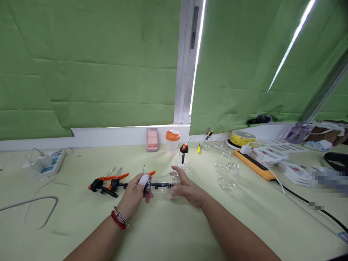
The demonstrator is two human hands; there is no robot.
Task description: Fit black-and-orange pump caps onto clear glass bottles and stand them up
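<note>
You hold a clear glass jar point(166, 184) on its side, just above the middle of the worktop point(168, 232), with a black-shafted tool point(159, 185) lying inside it along its length. Your left hand point(136, 194) grips the jar's mouth end, its bandaged finger curled over the rim, and your right hand point(187, 188) cups the jar's base, fingers wrapped round the glass. A red cord and a metal bangle point(119, 218) sit on your left wrist.

Just to the left of the jar lie orange-and-black tools point(107, 183), side by side on the worktop. Behind your hands stands an upright jar with an orange-topped tool point(183, 156) in it, and farther back, near the rear edge, an orange-lidded container point(172, 141). To the right lie two empty glass jars point(227, 170), near an orange power strip point(255, 166). A white power strip point(46, 163) sits towards the left rear corner.
</note>
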